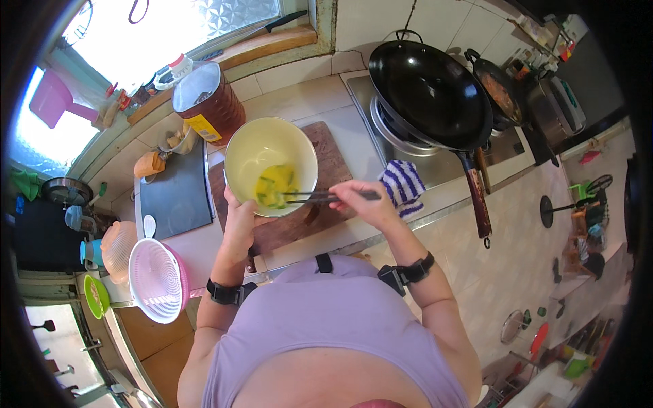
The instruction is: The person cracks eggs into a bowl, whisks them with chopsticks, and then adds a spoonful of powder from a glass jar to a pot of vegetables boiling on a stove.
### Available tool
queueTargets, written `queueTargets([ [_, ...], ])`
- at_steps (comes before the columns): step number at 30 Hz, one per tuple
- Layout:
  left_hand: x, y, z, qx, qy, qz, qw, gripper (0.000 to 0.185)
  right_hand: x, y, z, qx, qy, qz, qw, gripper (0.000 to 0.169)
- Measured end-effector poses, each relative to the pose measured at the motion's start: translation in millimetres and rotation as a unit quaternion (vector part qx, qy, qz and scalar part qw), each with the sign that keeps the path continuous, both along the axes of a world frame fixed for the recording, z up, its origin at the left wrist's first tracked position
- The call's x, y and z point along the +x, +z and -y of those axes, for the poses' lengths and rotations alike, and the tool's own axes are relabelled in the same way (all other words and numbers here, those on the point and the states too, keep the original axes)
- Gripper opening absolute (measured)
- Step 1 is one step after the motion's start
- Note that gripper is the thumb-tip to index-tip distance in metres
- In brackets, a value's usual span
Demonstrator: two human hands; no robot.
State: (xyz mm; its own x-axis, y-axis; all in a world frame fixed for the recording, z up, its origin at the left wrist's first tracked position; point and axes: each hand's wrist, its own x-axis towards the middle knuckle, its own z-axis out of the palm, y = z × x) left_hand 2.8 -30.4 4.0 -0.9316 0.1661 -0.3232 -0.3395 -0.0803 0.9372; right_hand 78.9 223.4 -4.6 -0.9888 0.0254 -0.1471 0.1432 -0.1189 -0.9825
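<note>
My left hand (239, 218) grips the near-left rim of a cream-coloured bowl (250, 140), which is tilted towards me. In the bottom of the bowl lies a yellow liquid with green pieces (275, 184), which looks like beaten egg with chopped greens. Dark chopsticks (326, 196) are held in my right hand (365, 203), their tips dipping into the yellow mix. Beneath the bowl is a wooden cutting board (329, 153). Just beyond my right hand, a striped purple and white cloth (403, 183) lies at the edge of the stove.
A black wok (428, 92) sits on the gas stove (385, 137), its handle (477, 199) jutting over the counter edge. Behind it stands a smaller pan of food (497, 92). Left are a large oil jug (214, 104), a dark board (176, 188) and a pink-white colander (157, 280).
</note>
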Motion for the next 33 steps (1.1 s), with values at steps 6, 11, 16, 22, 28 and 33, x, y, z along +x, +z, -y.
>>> queueTargets([
  [6, 3, 2, -4, 0.029, -0.010, 0.032, 0.999, 0.061, -5, -12, -7, -0.011, -0.021, 0.004, 1.000, 0.023],
  [11, 4, 3, -7, 0.032, -0.013, 0.033, 0.999, 0.062, -6, -6, -13, 0.057, 0.049, 0.009, 0.997, 0.022],
  [16, 1, -1, -1, 0.035, -0.019, 0.037, 0.999, 0.062, -8, -4, -13, 0.067, -0.009, 0.017, 0.998, 0.022],
  [22, 1, -4, -5, 0.036, -0.003, 0.030, 0.999, 0.061, -6, -6, -11, 0.041, -0.013, -0.013, 0.999, 0.023],
  [28, 1, -8, -4, 0.026, -0.002, 0.032, 0.999, 0.061, -4, -10, -9, 0.033, -0.071, -0.053, 0.996, 0.022],
  [33, -1, -7, -1, 0.033, -0.017, 0.039, 0.999, 0.063, -4, -8, -8, -0.034, -0.042, -0.001, 0.999, 0.021],
])
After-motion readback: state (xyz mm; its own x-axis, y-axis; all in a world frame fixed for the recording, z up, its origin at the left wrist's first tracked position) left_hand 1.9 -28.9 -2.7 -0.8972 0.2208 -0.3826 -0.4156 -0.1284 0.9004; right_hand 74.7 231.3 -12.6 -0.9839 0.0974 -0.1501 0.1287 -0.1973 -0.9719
